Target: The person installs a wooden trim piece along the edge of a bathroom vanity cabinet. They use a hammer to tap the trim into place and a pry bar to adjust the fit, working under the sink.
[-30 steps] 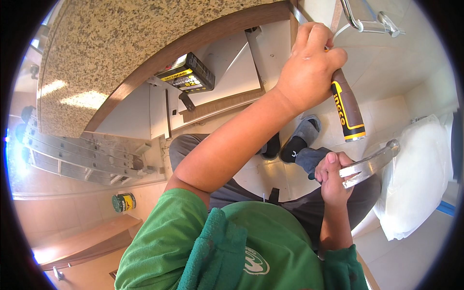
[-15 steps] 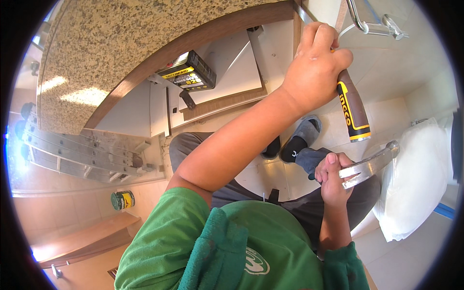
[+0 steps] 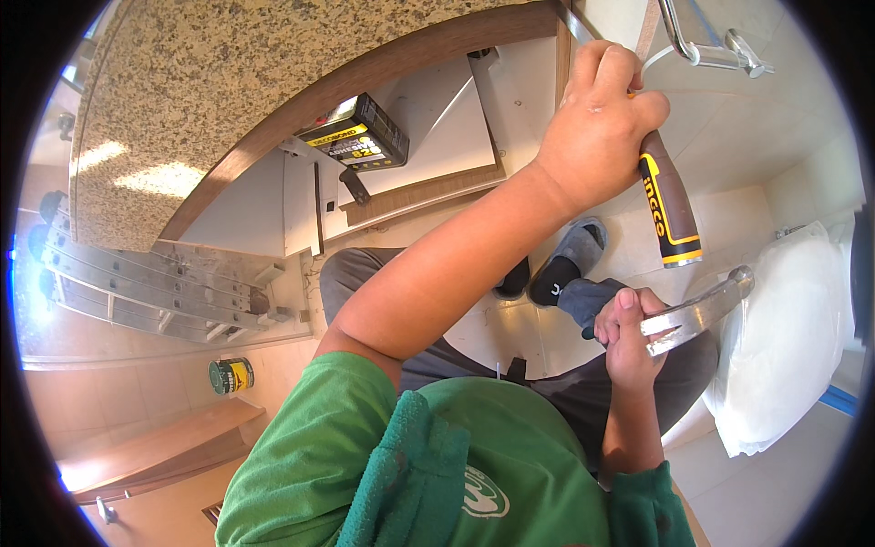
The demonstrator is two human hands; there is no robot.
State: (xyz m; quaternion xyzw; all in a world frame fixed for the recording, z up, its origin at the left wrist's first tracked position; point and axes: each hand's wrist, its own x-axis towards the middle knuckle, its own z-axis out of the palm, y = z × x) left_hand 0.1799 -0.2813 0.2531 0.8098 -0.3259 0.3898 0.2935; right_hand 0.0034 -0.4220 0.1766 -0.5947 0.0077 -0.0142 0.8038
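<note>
My left hand (image 3: 602, 123) reaches across to the cabinet's right end, its fingers wrapped round the upper part of a chisel (image 3: 670, 205). The chisel's brown and black handle, edged in yellow, points down toward me. Its metal blade (image 3: 576, 23) shows past my knuckles, beside the wooden edge of the cabinet (image 3: 510, 25); where the tip rests is out of view. Lower down, my right hand (image 3: 629, 333) is closed on a hammer with a shiny metal claw head (image 3: 697, 313). The hammer head stays apart from the chisel's butt end; its handle is mostly hidden by my hand.
A speckled stone countertop (image 3: 273, 55) curves above the cabinet, where a black and yellow can (image 3: 369, 137) stands. A chrome fitting (image 3: 720, 55) juts out at upper right. A white plastic bag (image 3: 775, 337) lies right, a ladder (image 3: 155, 283) and small green can (image 3: 231, 376) left.
My left hand and the chisel have shifted very slightly to the right. My right hand with the hammer looks nearly unmoved.
</note>
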